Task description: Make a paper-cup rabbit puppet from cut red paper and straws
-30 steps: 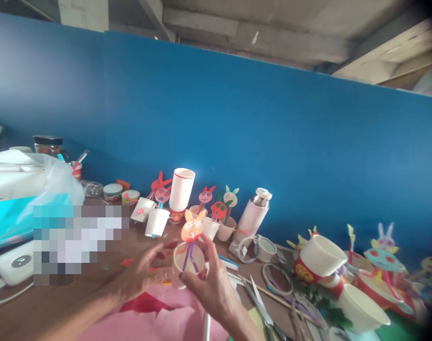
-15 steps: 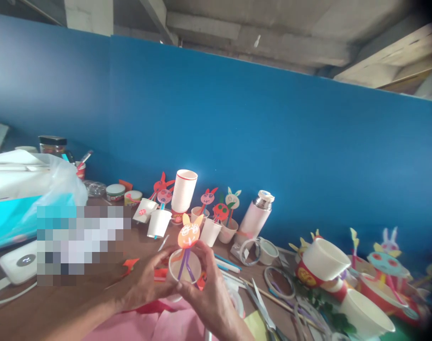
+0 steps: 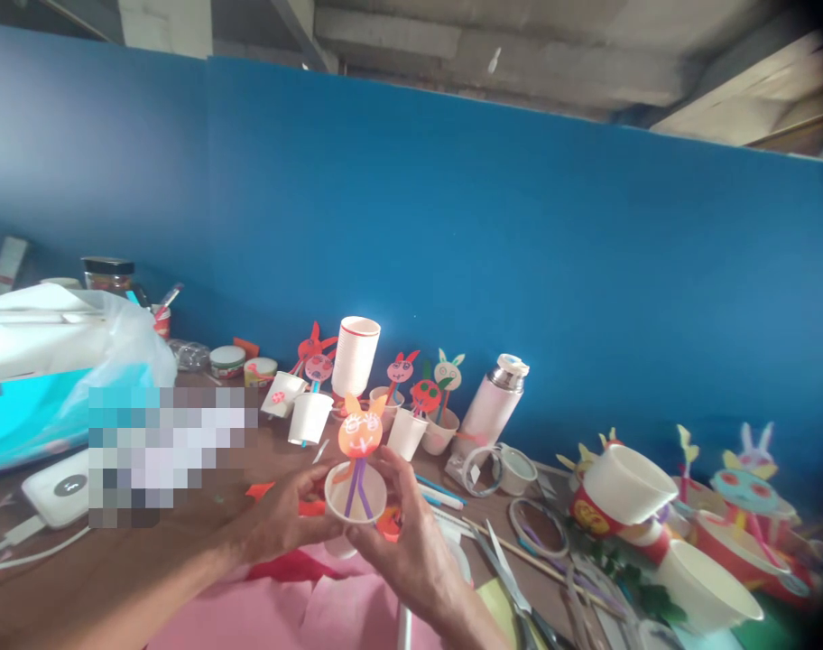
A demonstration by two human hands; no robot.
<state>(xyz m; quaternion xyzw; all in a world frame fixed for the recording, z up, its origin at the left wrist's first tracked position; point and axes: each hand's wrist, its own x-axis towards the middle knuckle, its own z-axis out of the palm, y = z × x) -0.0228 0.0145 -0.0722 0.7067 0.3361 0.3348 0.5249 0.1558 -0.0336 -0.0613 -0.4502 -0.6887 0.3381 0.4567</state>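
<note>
In the lower middle of the frame, the left hand [image 3: 280, 524] is curling its grip against the left side of the paper cup [image 3: 375, 493], purple straws [image 3: 354, 492] are rising inside it under an orange paper face [image 3: 361, 437], and the right hand [image 3: 408, 533] is pinching the cup's right side, thumb at the near rim. Pressing lightly and evenly should be sparing the thin wall while the straws are standing free. Compared with half a second ago, cup and face are sitting slightly higher in the frame.
</note>
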